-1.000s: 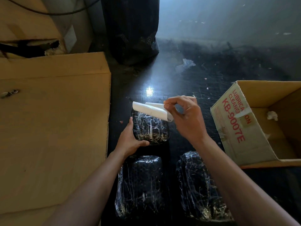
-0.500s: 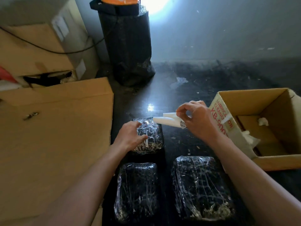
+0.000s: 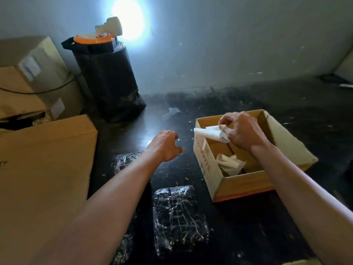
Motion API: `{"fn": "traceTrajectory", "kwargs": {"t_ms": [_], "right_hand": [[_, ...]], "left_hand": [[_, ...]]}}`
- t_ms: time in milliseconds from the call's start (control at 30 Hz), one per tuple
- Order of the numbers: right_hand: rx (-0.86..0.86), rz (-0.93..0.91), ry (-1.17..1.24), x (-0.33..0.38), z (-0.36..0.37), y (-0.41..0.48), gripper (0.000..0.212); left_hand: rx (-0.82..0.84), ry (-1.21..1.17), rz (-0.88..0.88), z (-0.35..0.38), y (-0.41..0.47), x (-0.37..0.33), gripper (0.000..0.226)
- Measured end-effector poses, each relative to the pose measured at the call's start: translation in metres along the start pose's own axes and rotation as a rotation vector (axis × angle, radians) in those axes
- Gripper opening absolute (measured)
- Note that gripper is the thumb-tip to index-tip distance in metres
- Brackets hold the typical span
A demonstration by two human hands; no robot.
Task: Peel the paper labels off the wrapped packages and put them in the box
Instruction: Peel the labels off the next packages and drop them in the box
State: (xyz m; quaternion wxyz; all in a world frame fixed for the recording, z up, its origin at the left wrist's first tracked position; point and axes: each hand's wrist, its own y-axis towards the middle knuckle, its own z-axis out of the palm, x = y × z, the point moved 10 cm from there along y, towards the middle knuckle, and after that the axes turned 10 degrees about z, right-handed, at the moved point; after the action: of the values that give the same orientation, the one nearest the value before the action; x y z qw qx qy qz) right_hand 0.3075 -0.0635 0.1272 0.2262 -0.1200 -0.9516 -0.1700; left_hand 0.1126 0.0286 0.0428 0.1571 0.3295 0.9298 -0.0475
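The right hand [image 3: 242,131] pinches a white paper label [image 3: 208,133], curled into a loose roll with small print at its end, over the open cardboard box [image 3: 240,185] on the dark floor [image 3: 248,236]. More crumpled white paper [image 3: 231,163] lies inside the box. The left hand [image 3: 165,145] hangs empty, fingers loosely spread, above a black package [image 3: 124,161] in glossy clear wrap; another wrapped package [image 3: 178,219] lies nearer the person.
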Motion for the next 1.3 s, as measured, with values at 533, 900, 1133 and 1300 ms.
{"fn": "traceTrajectory", "kwargs": {"t_ms": [533, 900, 1133, 1300], "right_hand": [[0.016, 0.132, -0.14, -0.152, 0.017, 0.016, 0.011], [-0.018, 0.185, -0.208, -0.185, 0.033, 0.05, 0.016], [-0.013, 0.173, -0.229, -0.188, 0.043, 0.06, 0.012], [-0.002, 0.193, -0.238, -0.192, 0.047, 0.063, 0.012]], "left_hand": [[-0.096, -0.415, -0.161, 0.09, 0.037, -0.09, 0.07], [-0.08, -0.755, -0.23, 0.138, 0.035, -0.094, 0.077], [-0.147, -0.745, -0.228, 0.141, 0.035, -0.088, 0.074], [-0.197, -0.847, -0.252, 0.145, 0.034, -0.081, 0.071]]}}
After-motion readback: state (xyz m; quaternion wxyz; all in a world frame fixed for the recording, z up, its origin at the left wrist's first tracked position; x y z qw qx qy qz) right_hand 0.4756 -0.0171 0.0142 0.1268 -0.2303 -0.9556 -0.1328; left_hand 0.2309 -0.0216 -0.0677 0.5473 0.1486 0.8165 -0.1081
